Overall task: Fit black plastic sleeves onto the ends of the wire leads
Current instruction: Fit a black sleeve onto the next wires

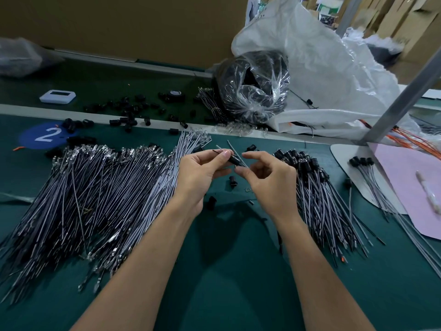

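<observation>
If the push goes off-axis, the thin wire lead (231, 146) could buckle or miss the bore; a slack pinch would drop it among the pile of leads (95, 187) at left. The left hand (202, 168) pinches the black sleeve (232, 161) between thumb and curled fingers; it juts rightward to the right hand (269, 180), whose curled fingertips pinch the lead there.

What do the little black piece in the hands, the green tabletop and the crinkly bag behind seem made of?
The black sleeve is probably moulded plastic: dull black with a faint sheen. The green tabletop seems to be a matte rubbery or fabric mat: soft shadows, no glare. The clear bag is thin glossy plastic film: crinkled, with bright highlights.
</observation>
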